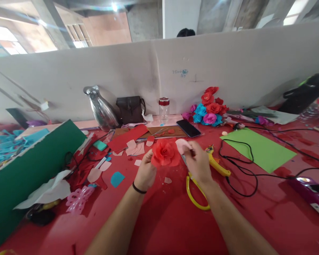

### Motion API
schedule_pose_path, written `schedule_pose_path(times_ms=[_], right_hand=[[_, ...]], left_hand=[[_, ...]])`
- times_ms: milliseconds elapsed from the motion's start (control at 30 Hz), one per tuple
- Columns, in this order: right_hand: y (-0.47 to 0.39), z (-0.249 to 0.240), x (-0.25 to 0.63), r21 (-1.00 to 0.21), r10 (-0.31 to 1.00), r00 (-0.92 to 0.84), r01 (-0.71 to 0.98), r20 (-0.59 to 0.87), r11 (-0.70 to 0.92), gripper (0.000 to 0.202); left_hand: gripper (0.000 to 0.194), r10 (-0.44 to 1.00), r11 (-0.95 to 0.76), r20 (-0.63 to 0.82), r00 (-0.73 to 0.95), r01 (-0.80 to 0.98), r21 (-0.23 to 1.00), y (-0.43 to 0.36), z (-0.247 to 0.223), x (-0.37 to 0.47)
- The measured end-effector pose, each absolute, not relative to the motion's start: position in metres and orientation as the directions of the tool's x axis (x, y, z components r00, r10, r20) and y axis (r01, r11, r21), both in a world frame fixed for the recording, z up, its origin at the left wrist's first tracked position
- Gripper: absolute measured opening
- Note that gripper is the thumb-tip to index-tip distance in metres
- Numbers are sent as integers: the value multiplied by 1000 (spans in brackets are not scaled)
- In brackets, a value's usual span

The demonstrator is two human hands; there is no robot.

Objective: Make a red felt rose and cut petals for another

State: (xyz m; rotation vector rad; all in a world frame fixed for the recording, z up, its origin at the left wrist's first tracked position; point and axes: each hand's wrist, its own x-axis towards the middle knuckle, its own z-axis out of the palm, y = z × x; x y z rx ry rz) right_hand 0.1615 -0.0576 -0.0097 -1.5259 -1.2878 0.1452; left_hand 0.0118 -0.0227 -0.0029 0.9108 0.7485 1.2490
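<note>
My left hand (145,173), with a black band at the wrist, is closed on the edge of a red paper flower (163,152) whose layered petals face me. Close to its right side, my right hand (198,161) pinches a pale pink paper petal (183,145). Under and beside the right hand lie yellow-handled scissors (195,202), partly covered by the hand. A yellow glue gun (218,166) rests just right of that hand. Loose pink petals (135,148) and a blue petal (117,179) are scattered to the left of the flower.
Finished paper flowers (210,108) stand at the back, near a phone (188,128) and a glass jar (164,109). A metal flask (102,109) and dark bag (131,109) lean by the partition. A green box (37,177) is at left; black cables (251,175) cross the right side.
</note>
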Motion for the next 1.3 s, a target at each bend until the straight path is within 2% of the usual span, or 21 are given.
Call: schedule_pose_path(times_ms=[67,133,200,267,333,400,500,600,700,767,867,1033,1167,1300], right_hand=[[-54,-17,158,-728,901,237,676,364,116,14],[-52,-22,154,-698,940,140,704,313,128,16],[-52,-21,152,-713,923,149,682,355,164,19],[-53,-17,153,-785,904,241,602,354,147,21],[-54,-12,153,-903,911,334,420,243,87,39],[-54,-8,152,-992,943,325,124,78,40,52],[-55,-5,149,-959,984,172,-284,-42,9,58],[-57,-1,149,-890,986,167,-452,-12,66,52],[-58,5,156,-822,939,342,-521,46,230,40],[-57,7,162,-779,887,458,-535,56,326,37],[-55,6,167,-755,843,535,-533,49,382,41],[-52,-3,162,-824,804,592,-427,58,374,35],[-52,-12,156,-910,800,576,-223,166,350,22],[-59,-10,152,-906,751,521,118,405,407,12]], left_hand=[[26,984,52,28,174,-441,896,-21,-5,10],[25,982,29,57,182,-441,897,-20,-7,9],[25,978,7,85,189,-441,897,-18,-10,8],[24,975,-14,110,193,-442,897,-16,-13,8],[22,971,-37,137,195,-447,894,-14,-16,9],[21,968,-53,156,197,-447,893,-12,-19,9],[22,969,-62,156,193,-421,905,-9,-21,8],[24,967,-59,152,206,-400,915,-5,-24,7],[23,965,-61,157,212,-398,915,-1,-27,4],[25,966,-79,169,194,-401,913,3,-30,2],[26,969,-112,189,157,-403,909,8,-34,0],[28,974,-155,207,95,-389,908,14,-38,-3],[18,959,-215,254,127,-260,942,14,-36,-5],[6,940,-319,322,116,-44,947,11,-35,-3]])
